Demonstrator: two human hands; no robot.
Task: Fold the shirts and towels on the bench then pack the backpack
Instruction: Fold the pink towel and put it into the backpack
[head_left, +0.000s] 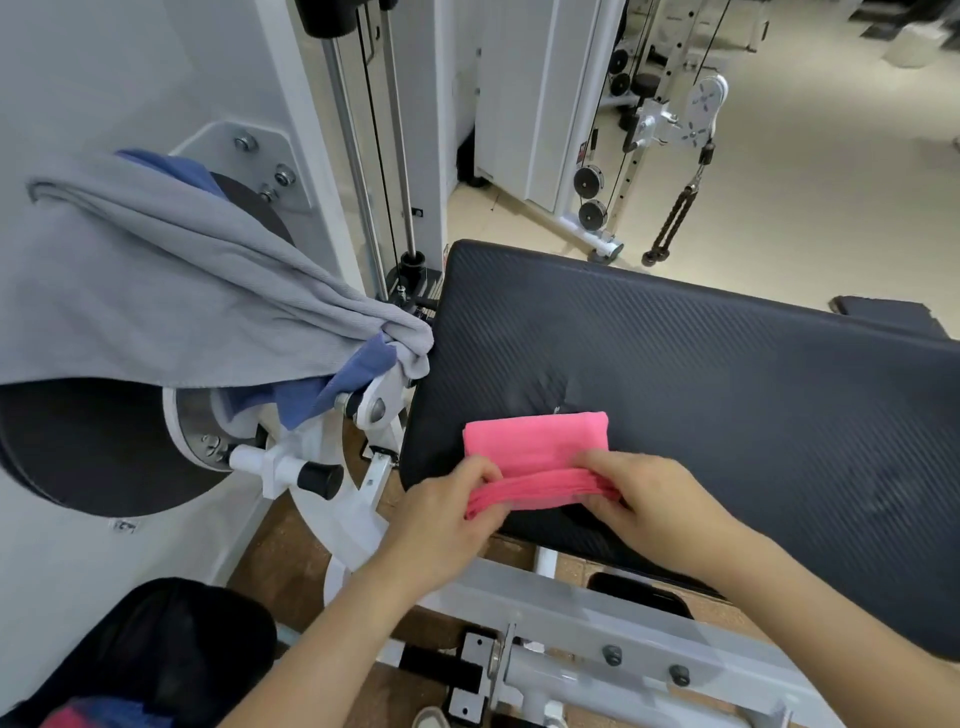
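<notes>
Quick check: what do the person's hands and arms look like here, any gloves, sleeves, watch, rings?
Both are bare. The left hand and right hand wear no gloves, and no rings show on the visible fingers. Both forearms are uncovered to the frame edge: no sleeves, no watch, no wristband, no markings.

A gym. Beyond the hands (545, 499), a black padded bench (701, 389) on a white steel frame (597, 623). Left of them, round weight plates (78, 452) on a white machine. Farther off, cable pulleys (589, 197), guide rods (358, 156) and a hanging rope handle (672, 218) over pale flooring.
</notes>
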